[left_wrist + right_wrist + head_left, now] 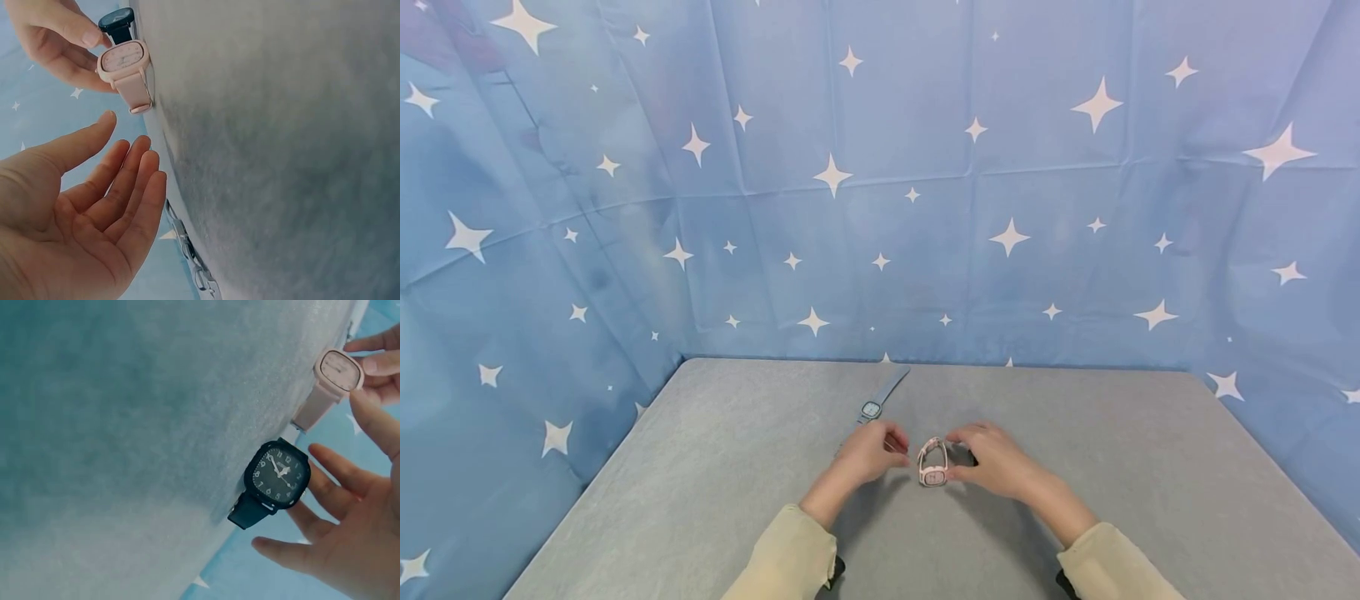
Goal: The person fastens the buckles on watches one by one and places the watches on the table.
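A pink wristwatch (pixel 934 477) stands on its buckled strap loop between the two hands, dial facing the person. My right hand (pixel 1000 462) is at its right side, fingers spread and thumb tip right at the watch case. Just apart from the watch on the left is my left hand (pixel 868 450); its fingers are loosely bent with nothing between them in the left wrist view. A black wristwatch (pixel 277 474) stands by the right hand's fingers, mostly hidden behind that hand in the head view. Beyond the left hand lies a light blue wristwatch (pixel 871 409), its strap stretched out and partly covered.
The grey tabletop (pixel 737 467) has rounded far corners. A blue curtain (pixel 910 125) with white stars hangs behind it and along both sides. Cream sleeves (pixel 790 550) cover the forearms, with dark wrist gear under them.
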### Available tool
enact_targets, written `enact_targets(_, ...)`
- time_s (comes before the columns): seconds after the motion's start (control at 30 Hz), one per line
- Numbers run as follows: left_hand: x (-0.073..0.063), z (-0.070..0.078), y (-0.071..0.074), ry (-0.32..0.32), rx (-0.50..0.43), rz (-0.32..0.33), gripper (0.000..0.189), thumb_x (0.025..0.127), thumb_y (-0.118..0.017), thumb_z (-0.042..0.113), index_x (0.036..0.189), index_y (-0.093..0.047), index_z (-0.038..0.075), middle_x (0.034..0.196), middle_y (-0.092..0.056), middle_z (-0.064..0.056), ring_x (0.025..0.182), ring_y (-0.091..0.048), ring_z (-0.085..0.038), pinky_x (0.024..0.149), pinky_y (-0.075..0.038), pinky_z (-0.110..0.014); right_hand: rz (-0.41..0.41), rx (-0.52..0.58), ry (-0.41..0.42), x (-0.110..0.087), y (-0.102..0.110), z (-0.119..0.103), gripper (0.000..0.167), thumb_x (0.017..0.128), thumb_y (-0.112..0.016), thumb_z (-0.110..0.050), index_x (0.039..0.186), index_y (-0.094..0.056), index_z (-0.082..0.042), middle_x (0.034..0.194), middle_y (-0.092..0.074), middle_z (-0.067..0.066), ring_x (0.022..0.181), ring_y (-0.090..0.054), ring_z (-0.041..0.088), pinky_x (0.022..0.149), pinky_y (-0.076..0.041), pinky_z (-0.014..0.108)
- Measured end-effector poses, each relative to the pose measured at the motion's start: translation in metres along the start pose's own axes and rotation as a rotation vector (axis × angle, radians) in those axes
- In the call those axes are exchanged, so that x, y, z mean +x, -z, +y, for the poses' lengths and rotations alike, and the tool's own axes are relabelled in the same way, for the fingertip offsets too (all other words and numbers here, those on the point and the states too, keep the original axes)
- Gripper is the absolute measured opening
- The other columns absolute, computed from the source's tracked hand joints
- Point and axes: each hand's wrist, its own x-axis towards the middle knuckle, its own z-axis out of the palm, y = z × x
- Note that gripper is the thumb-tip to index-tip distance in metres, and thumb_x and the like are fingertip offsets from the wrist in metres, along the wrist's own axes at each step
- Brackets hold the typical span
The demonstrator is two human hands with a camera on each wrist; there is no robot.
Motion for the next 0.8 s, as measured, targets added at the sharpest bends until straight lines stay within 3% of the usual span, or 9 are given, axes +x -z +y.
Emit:
enact_targets(0.23, 0.003, -0.004, 0.005, -0.006, 0.024, 0.055, 0.013, 0.083, -0.078, 0.006, 0.091, -0.068, 0.005, 0.087, -0.071, -0.005, 0.08, -0.063, -0.013, 0.069, -0.05, -0.027, 0.03, 0.002, 0.031, -0.005, 0.005, 0.003, 0.052, 0.084, -0.079, -0.032, 0.123, -0.065, 0.001, 0.122, -0.068, 0.016, 0.12, -0.059, 0.04, 0.103, -0.045, 0.055)
enact_targets(0.57, 0.008, -0.006, 0.015, 0.076, 0.082, 0.131, 0.011, 0.086, -0.076, 0.01, 0.092, -0.068, 0.007, 0.09, -0.071, -0.005, 0.084, -0.066, -0.019, 0.073, -0.052, -0.033, 0.031, 0.049, -0.013, -0.012, 0.009, 0.007, 0.05, 0.087, -0.076, -0.026, 0.127, -0.062, 0.002, 0.128, -0.065, 0.018, 0.126, -0.054, 0.042, 0.108, -0.041, 0.058)
enact_targets(0.8, 0.012, -0.013, 0.02, 0.124, 0.148, 0.197, 0.011, 0.086, -0.077, 0.01, 0.092, -0.067, 0.007, 0.088, -0.071, -0.005, 0.083, -0.067, -0.018, 0.068, -0.052, -0.029, 0.058, 0.04, -0.002, -0.016, 0.011, 0.007, 0.048, 0.088, -0.076, -0.025, 0.126, -0.063, -0.001, 0.128, -0.066, 0.015, 0.125, -0.055, 0.04, 0.106, -0.043, 0.056)
